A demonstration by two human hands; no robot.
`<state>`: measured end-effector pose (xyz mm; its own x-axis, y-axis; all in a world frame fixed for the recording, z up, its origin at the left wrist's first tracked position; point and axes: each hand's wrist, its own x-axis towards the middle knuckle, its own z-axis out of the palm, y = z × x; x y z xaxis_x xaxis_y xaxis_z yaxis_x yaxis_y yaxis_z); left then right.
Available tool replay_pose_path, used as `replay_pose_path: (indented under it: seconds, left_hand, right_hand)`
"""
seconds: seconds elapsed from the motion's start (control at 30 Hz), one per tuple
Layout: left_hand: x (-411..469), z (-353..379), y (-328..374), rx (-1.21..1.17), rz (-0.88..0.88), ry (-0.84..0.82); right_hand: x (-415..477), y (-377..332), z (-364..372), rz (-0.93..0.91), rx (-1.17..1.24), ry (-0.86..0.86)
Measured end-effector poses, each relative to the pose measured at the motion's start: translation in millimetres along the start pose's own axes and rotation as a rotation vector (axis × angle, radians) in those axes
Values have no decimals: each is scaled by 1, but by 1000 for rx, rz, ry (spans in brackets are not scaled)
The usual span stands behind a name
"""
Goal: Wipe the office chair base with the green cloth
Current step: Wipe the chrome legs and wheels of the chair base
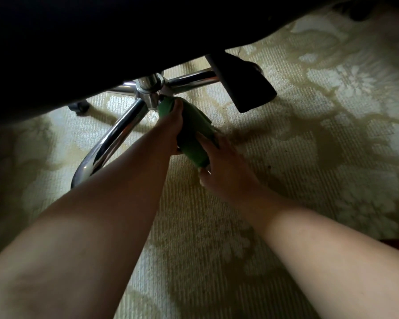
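While both hands clamp their fingers on it, the soft, light green cloth (191,132) wraps a chrome leg of the chair base (148,93); left hand (171,125) far, right hand (226,166) near.

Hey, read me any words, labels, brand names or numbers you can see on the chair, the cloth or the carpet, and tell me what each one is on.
None: no text can be read anywhere in this view.
Chrome chair base: bare reflections, no label showing.
Green cloth, held by the left hand and right hand: plain, no tag visible.
Carpet: floral pattern only.
Dark seat underside: too dark to tell.
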<state>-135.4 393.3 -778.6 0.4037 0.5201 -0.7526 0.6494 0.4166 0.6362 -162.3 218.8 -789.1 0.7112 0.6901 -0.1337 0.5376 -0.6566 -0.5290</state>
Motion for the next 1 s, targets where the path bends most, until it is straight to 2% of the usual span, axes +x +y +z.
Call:
replay_pose_path:
  seconds: [0.3, 0.5, 0.57, 0.67, 0.83, 1.0]
  left_hand:
    - [24, 3, 13, -144, 60, 63]
    - [38, 7, 1, -139, 151, 126]
    - [36, 8, -4, -118, 185, 145]
    - [26, 12, -11, -85, 201, 149]
    - [4, 24, -39, -98, 162, 117]
    - [-23, 37, -77, -90, 175, 101]
  right_hand:
    - [-10, 5, -7, 3, 68, -40]
    - [-17, 13, -16, 66, 138, -74]
    - [-15, 17, -17, 122, 214, -25]
    - [-11, 29, -22, 299, 359, 13]
    - [-13, 50, -34, 473, 361, 18]
    - [-10, 55, -37, 548, 375, 12]
